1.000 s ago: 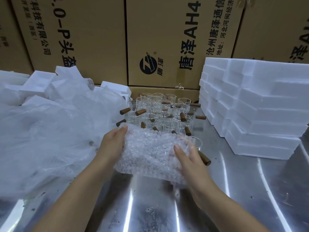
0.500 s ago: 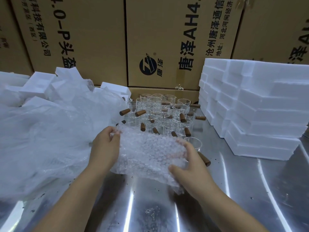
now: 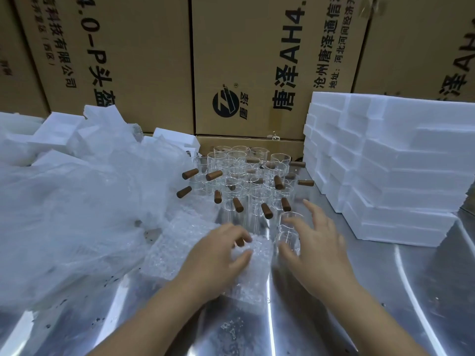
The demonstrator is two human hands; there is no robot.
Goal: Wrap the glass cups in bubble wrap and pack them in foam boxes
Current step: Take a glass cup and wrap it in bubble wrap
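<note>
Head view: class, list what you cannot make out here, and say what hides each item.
- Clear glass cup: its handle is hidden, probably behind the right-hand grip, head view.
- Left-hand grip on the clear bubble-wrap sheet: motion blur, so holding or pressing is unclear.
- Stack of white foam boxes: cut off by the right edge.
- Rear glass cups: overlapping, cannot be counted.

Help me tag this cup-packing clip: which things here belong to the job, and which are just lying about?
Job: bubble wrap sheet, nearest glass cup, cluster of glass cups, foam boxes, left hand, right hand.
Lying about: cardboard cartons, loose plastic film, steel table.
</note>
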